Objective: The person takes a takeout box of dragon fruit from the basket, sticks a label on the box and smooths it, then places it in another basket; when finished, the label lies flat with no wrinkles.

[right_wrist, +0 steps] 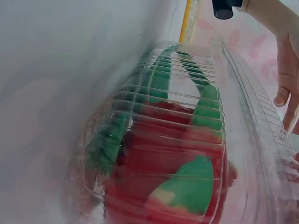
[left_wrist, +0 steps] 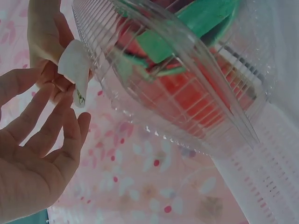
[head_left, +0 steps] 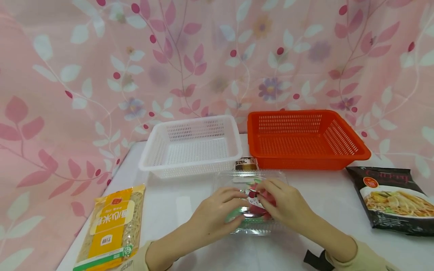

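Observation:
A clear plastic clamshell box [head_left: 257, 228] with red and green contents [right_wrist: 159, 154] lies on the table in front of me. A white label [left_wrist: 74, 67] stands up from its lid; its printed face, with a dark red spot, shows in the head view. My right hand [head_left: 288, 203] pinches the label between thumb and fingers. From the other side my left hand [head_left: 213, 214] reaches over the box, its fingers spread and slightly bent. Those fingertips are close to the label, and I cannot tell whether they touch it.
Behind the box stand a white basket [head_left: 193, 167] and a red basket [head_left: 301, 163], with a small brown-and-white package [head_left: 246, 164] between them. A yellow noodle packet [head_left: 112, 226] lies left, a black noodle packet [head_left: 393, 199] right. A black strap [head_left: 318, 260] is near my right forearm.

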A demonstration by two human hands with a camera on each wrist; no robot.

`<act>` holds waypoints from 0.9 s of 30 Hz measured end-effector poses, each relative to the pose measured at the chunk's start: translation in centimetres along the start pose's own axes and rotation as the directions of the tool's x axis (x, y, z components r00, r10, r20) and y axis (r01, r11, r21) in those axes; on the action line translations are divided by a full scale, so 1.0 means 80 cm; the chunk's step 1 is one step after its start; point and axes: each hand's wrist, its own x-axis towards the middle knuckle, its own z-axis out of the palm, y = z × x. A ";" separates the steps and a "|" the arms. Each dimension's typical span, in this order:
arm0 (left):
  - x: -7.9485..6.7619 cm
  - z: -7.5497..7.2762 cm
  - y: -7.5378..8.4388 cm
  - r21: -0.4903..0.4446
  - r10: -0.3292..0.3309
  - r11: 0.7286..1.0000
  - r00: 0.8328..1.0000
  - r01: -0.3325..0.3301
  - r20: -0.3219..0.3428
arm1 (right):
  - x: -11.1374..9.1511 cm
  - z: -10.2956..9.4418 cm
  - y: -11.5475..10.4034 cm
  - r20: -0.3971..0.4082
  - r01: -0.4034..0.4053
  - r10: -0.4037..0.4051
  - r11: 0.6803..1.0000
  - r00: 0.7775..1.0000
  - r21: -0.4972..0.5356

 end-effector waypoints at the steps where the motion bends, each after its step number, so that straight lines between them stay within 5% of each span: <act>1: 0.002 0.002 0.000 -0.006 0.006 1.000 1.000 -0.006 0.004 | 0.001 0.000 0.000 0.006 -0.013 0.013 1.000 1.000 -0.009; 9: 0.012 0.017 0.002 0.014 0.085 0.996 0.996 -0.085 0.020 | 0.007 0.002 0.001 0.045 -0.099 0.102 0.993 0.994 -0.064; 17: 0.017 0.032 -0.002 0.101 0.091 0.991 0.996 -0.090 -0.002 | 0.013 0.002 0.000 0.067 -0.142 0.148 0.985 0.987 -0.094; 27: 0.021 0.038 -0.009 0.124 0.134 0.983 0.991 -0.133 0.000 | 0.017 0.004 0.004 0.107 -0.194 0.193 0.981 0.975 -0.007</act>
